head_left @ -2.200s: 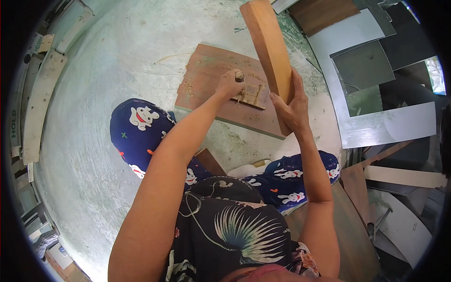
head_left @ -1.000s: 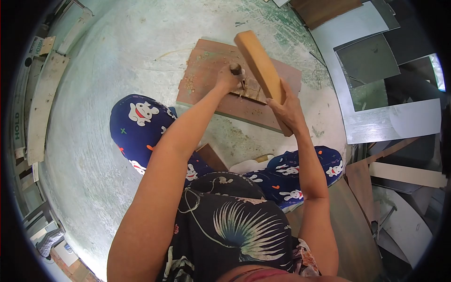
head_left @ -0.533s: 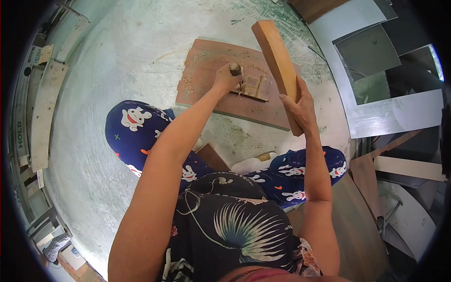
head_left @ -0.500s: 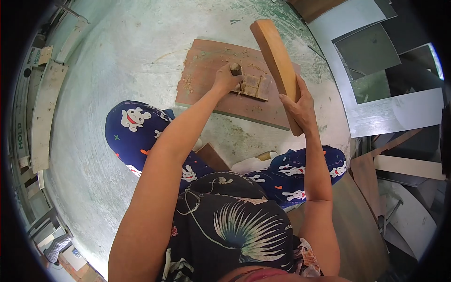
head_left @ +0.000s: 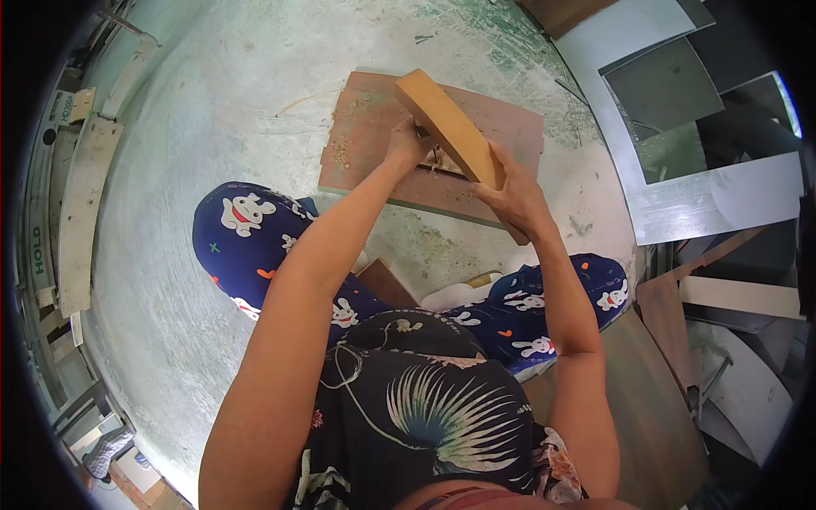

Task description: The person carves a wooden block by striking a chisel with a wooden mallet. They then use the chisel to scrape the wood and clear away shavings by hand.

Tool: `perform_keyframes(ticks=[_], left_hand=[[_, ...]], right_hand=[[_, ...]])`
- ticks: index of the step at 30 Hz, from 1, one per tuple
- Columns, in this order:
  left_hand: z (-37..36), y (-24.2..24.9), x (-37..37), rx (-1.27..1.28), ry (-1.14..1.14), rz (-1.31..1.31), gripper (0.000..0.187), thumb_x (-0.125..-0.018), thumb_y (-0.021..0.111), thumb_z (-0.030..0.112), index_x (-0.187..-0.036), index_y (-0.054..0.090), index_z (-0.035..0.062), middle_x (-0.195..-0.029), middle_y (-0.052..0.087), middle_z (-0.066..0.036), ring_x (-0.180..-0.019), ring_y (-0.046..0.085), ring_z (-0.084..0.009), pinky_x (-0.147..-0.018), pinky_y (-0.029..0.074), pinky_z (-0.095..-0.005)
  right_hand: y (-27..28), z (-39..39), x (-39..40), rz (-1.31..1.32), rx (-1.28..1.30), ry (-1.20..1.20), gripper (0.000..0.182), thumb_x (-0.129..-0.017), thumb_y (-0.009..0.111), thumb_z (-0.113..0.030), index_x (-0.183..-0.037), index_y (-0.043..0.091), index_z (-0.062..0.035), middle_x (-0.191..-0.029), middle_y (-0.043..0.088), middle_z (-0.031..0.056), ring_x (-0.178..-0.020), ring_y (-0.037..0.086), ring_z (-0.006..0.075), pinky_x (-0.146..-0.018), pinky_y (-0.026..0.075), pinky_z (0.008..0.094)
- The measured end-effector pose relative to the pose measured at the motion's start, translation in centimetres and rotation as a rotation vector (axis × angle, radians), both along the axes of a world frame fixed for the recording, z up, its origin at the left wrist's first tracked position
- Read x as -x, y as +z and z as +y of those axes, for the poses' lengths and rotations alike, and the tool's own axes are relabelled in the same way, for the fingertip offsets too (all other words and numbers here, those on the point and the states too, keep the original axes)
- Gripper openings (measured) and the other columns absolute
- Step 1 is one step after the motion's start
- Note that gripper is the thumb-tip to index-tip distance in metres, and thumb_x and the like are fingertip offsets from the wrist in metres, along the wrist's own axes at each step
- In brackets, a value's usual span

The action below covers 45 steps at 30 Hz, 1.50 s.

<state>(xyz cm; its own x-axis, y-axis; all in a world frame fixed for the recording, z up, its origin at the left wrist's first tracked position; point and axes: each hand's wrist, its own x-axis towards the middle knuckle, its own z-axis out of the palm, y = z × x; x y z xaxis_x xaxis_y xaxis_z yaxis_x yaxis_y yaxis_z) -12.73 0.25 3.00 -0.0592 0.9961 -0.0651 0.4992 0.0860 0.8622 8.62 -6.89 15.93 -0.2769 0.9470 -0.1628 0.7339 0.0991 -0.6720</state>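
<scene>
My left hand is closed around an upright chisel, whose top is hidden behind a thick wooden bar. My right hand grips that wooden bar near its lower end, and the bar slants up and left over the left hand. Whether the bar touches the chisel's end cannot be made out. Below lies a small wooden piece with carved recesses and chips on it, now mostly covered by the bar. It rests on a reddish-brown board strewn with wood shavings.
The board lies on a scuffed concrete floor in front of my bent legs. Large grey and white panels lean and lie at the right. Planks line the left side. A small brown wooden block sits between my legs.
My right hand has swung the wooden bar down and to the left, so it now covers the chisel's top and much of the carved piece. My left hand stays in place.
</scene>
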Motion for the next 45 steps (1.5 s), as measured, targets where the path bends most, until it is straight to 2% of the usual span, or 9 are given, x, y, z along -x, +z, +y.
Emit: perform_keyframes(ticks=[2, 5, 17, 26, 29, 32, 36, 39, 45], left_hand=[[0.1, -1.3, 0.5, -0.022, 0.04, -0.153, 0.031, -0.074, 0.073, 0.023, -0.098, 0.064, 0.004, -0.091, 0.068, -0.015, -0.088, 0.066, -0.0276, -0.078, 0.051, -0.0373], [0.5, -1.6, 0.8, -0.035, 0.08, -0.122, 0.02, -0.076, 0.073, 0.011, -0.091, 0.063, 0.0038, -0.082, 0.067, -0.006, -0.076, 0.065, -0.0156, -0.07, 0.053, -0.0319], [0.6, -1.4, -1.1, -0.06, 0.021, -0.166, 0.021, -0.077, 0.073, 0.013, -0.092, 0.061, 0.0026, -0.078, 0.064, -0.005, -0.068, 0.061, -0.0106, -0.06, 0.052, -0.0279], [-0.2, 2.5, -2.9, -0.14, -0.111, 0.052, 0.032, -0.075, 0.075, 0.022, -0.096, 0.064, 0.0019, -0.084, 0.069, -0.014, -0.073, 0.068, -0.0246, -0.068, 0.053, -0.0357], [0.2, 1.9, -3.5, -0.169, -0.133, 0.09, 0.034, -0.075, 0.075, 0.023, -0.1, 0.064, 0.0022, -0.083, 0.07, -0.015, -0.076, 0.069, -0.0258, -0.067, 0.052, -0.0357], [0.4, 2.6, -4.1, -0.058, -0.187, 0.009, 0.039, -0.075, 0.075, 0.015, -0.109, 0.061, 0.0026, -0.096, 0.069, -0.017, -0.092, 0.066, -0.0303, -0.081, 0.051, -0.0387], [0.3, 3.7, -5.1, 0.097, -0.185, -0.027, 0.038, -0.077, 0.072, 0.01, -0.111, 0.061, 0.0014, -0.091, 0.07, -0.017, -0.089, 0.067, -0.0321, -0.077, 0.052, -0.0385], [0.3, 4.8, -5.4, 0.048, -0.253, 0.163, 0.037, -0.077, 0.072, 0.012, -0.111, 0.061, 0.0023, -0.094, 0.069, -0.018, -0.091, 0.067, -0.0317, -0.078, 0.052, -0.0383], [1.1, 1.7, -4.7, -0.1, -0.289, 0.094, 0.037, -0.078, 0.073, 0.019, -0.109, 0.063, 0.0041, -0.095, 0.068, -0.018, -0.089, 0.067, -0.0303, -0.075, 0.051, -0.0388]], right_hand=[[0.3, 0.0, -0.2, -0.008, -0.027, -0.026, 0.076, -0.072, 0.069, -0.031, -0.14, 0.04, -0.0161, -0.114, 0.062, 0.0247, -0.103, 0.061, 0.0408, -0.089, 0.047, 0.0427], [-0.7, 0.3, -1.6, 0.081, -0.084, -0.097, 0.075, -0.072, 0.07, -0.03, -0.14, 0.042, -0.0138, -0.114, 0.062, 0.0241, -0.103, 0.062, 0.0375, -0.09, 0.048, 0.0403], [2.3, -0.2, -2.8, 0.284, -0.09, -0.243, 0.071, -0.072, 0.071, -0.024, -0.137, 0.046, -0.0091, -0.114, 0.063, 0.0168, -0.101, 0.063, 0.0264, -0.09, 0.048, 0.0353], [3.5, -1.3, -2.1, 0.439, -0.23, -0.175, 0.071, -0.074, 0.07, -0.016, -0.139, 0.043, -0.0099, -0.126, 0.058, 0.0164, -0.115, 0.057, 0.0263, -0.099, 0.043, 0.0355], [3.1, -1.5, -1.9, 0.444, -0.262, -0.167, 0.073, -0.075, 0.07, -0.016, -0.141, 0.039, -0.0104, -0.125, 0.058, 0.0176, -0.113, 0.058, 0.0295, -0.098, 0.044, 0.0368], [0.9, -1.6, -1.8, 0.355, -0.189, -0.186, 0.074, -0.076, 0.069, -0.021, -0.141, 0.035, -0.0106, -0.12, 0.059, 0.0222, -0.109, 0.059, 0.0365, -0.093, 0.046, 0.0403], [-2.7, -1.5, -2.3, 0.156, 0.037, -0.225, 0.073, -0.078, 0.066, -0.033, -0.14, 0.035, -0.0098, -0.114, 0.06, 0.0287, -0.105, 0.059, 0.0441, -0.089, 0.046, 0.0454], [-2.1, -1.5, -2.8, 0.146, 0.027, -0.253, 0.073, -0.078, 0.067, -0.032, -0.14, 0.036, -0.0086, -0.115, 0.06, 0.0276, -0.106, 0.06, 0.0423, -0.091, 0.046, 0.0438], [0.3, -1.4, -3.7, 0.371, -0.164, -0.306, 0.069, -0.079, 0.068, -0.026, -0.139, 0.039, -0.0065, -0.118, 0.061, 0.0219, -0.108, 0.061, 0.0331, -0.093, 0.047, 0.0378]])
